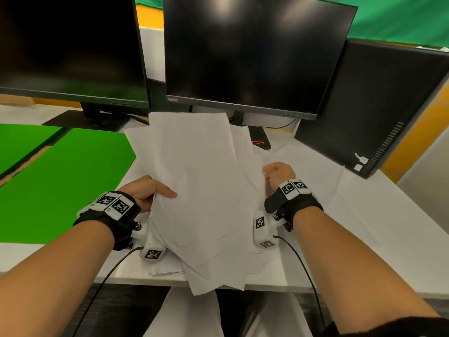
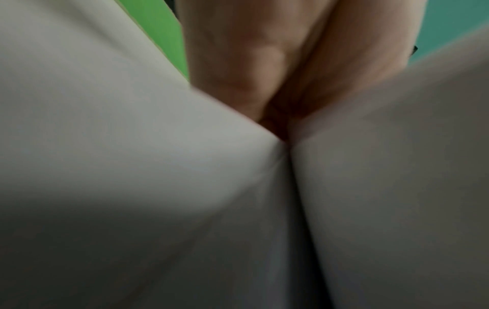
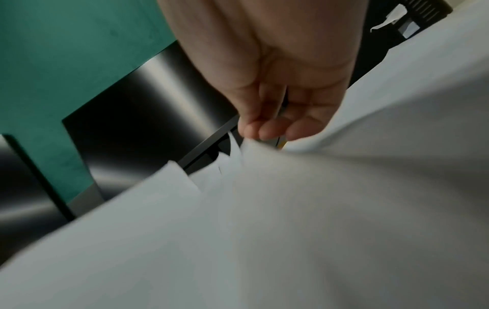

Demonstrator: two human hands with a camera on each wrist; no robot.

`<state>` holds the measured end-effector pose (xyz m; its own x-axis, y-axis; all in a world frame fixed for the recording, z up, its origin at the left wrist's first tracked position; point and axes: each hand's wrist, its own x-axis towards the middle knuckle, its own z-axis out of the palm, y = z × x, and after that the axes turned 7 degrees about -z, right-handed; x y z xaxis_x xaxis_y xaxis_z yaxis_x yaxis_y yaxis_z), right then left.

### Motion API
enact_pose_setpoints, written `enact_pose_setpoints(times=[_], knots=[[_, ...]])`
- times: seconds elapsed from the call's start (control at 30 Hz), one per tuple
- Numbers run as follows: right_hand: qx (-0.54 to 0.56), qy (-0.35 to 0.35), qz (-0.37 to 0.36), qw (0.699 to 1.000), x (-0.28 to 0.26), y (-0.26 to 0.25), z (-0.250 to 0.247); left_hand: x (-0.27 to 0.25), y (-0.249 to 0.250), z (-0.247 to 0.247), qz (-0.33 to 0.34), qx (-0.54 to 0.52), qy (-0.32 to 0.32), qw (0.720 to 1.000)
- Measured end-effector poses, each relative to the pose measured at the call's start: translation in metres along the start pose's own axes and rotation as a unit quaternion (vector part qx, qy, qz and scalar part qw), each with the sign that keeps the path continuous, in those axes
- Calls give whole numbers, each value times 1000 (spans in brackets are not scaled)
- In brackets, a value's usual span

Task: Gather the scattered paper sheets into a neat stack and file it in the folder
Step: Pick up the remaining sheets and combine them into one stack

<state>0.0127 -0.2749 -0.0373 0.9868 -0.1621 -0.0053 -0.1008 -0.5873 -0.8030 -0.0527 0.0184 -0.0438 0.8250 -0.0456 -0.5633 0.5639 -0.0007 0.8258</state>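
Observation:
A loose, fanned pile of white paper sheets (image 1: 206, 186) lies in the middle of the white desk (image 1: 364, 215) and overhangs its front edge. My left hand (image 1: 155, 190) grips the pile's left edge, thumb on top and fingers underneath. My right hand (image 1: 277, 173) holds the pile's right edge with curled fingers. The right wrist view shows the fingertips (image 3: 267, 131) against the paper sheets (image 3: 291, 209). In the left wrist view, blurred paper sheets (image 2: 132, 167) fill the picture below my left hand (image 2: 264, 62). The green folder (image 1: 68, 181) lies flat to the left of the pile.
Two dark monitors (image 1: 255, 57) stand at the back, their bases just behind the pile. A black computer tower (image 1: 379, 105) stands at the back right. More white paper covers the desk to the right of my right hand.

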Motion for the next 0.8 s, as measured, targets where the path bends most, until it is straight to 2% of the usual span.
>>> enact_pose_setpoints(times=[0.03,0.17,0.27,0.33,0.4,0.47,0.53,0.6,0.67,0.8], knots=[[8,6,11,1000,2,3,-1,0,0,-1,-2,7,0,1000],[47,-94,84,991,-3,0,5,0,2,-4,-28,18,-9,999],[-79,-177,32,981,-6,-6,8,-4,6,0,-25,17,-1,1000],[-130,-183,-9,974,-7,-6,7,-5,9,6,9,14,26,1000],[-61,-161,-30,985,-6,0,2,-6,12,6,53,6,33,998],[83,-132,-18,988,-11,2,-5,-7,18,1,101,2,37,994],[241,-148,12,959,-20,-4,-15,-12,29,-2,140,-9,33,990],[348,-186,-10,919,-28,-16,-27,-19,43,1,173,-19,12,985],[378,-177,-55,907,-33,-33,-37,-27,59,9,204,-19,-3,979],[368,-44,-128,920,-33,-66,-57,-41,93,22,289,-18,2,957]])
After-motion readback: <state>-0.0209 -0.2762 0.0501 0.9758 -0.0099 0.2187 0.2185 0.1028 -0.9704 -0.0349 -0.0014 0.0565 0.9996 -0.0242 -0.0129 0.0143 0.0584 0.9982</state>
